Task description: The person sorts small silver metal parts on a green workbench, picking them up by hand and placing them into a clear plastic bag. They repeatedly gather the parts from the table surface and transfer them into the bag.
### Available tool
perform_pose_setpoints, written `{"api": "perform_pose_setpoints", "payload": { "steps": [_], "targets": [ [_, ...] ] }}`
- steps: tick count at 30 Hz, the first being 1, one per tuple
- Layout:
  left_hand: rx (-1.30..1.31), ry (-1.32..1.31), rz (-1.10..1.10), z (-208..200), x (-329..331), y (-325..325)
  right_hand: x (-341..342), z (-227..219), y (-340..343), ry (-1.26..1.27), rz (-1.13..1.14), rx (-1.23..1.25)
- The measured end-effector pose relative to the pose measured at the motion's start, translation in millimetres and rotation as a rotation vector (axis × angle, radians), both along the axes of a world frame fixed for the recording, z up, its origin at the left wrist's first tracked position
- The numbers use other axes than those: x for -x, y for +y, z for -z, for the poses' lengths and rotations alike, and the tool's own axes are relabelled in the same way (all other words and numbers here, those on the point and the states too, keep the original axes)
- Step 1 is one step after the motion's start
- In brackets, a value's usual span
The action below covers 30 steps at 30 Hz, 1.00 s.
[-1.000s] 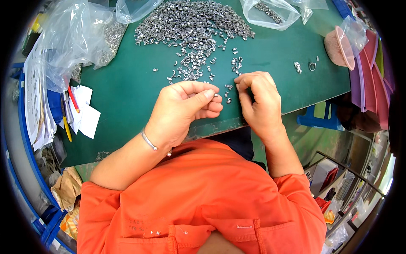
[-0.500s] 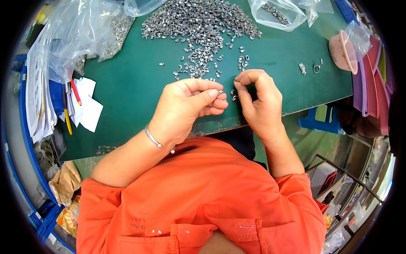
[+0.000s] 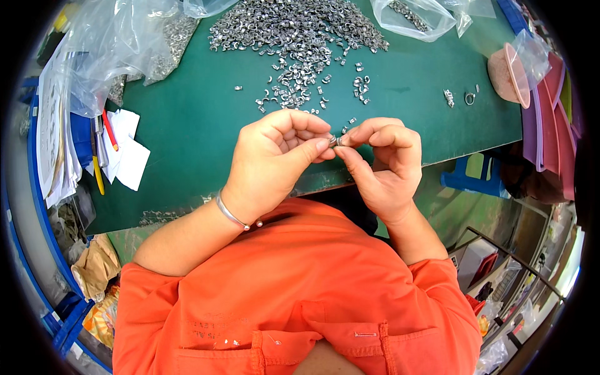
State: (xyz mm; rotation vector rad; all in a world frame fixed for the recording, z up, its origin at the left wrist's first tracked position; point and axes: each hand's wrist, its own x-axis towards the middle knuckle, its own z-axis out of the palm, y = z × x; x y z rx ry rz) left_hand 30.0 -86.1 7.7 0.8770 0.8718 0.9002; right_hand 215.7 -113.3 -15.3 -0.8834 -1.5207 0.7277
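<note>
My left hand [image 3: 265,150] pinches a small curved metal piece [image 3: 332,142] between thumb and fingertips, above the near part of the green table [image 3: 206,125]. Meeting it from the right, my right hand [image 3: 387,156] grips a similar small metal piece [image 3: 339,142] in its thumb and forefinger. The two pieces touch or nearly touch; fingertips partly cover both. Just beyond my hands lie a few loose curved pieces [image 3: 349,125]. Farther off, a trail of such pieces [image 3: 294,87] leads up to a large heap [image 3: 300,28].
Clear plastic bags [image 3: 106,50] with metal pieces stand at the far left, another bag [image 3: 415,19] at the far right. Papers [image 3: 128,156], a red pen [image 3: 110,130] and a yellow one [image 3: 98,175] lie left. A pink basket [image 3: 509,75] sits at the right edge, a blue stool [image 3: 472,178] below.
My right hand has come left and slightly down from the loose pieces, bringing a small metal piece against the one in my left hand. The left hand has barely moved.
</note>
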Motion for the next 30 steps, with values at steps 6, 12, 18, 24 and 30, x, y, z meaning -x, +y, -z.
{"api": "perform_pose_setpoints", "payload": {
  "steps": [6, 12, 18, 24, 30],
  "targets": [
    [-0.048, -0.003, 0.007, 0, 0, -5, 3, -4, -7, 0.405, -0.097, 0.309],
    [-0.516, 0.472, 0.204, -9, 18, -5, 10, -6, -20, -0.01, 0.008, 0.179],
    [-0.731, 0.584, 0.206, -2, 25, -13, 14, -7, -29, -0.191, -0.013, 0.133],
    [-1.003, 0.767, 0.115, 3, 35, -10, -6, -6, -8, -0.472, 0.185, -0.051],
    [-1.058, 0.801, 0.137, 6, 39, -11, -5, -7, 2, -0.668, 0.154, -0.078]
  ]
}}
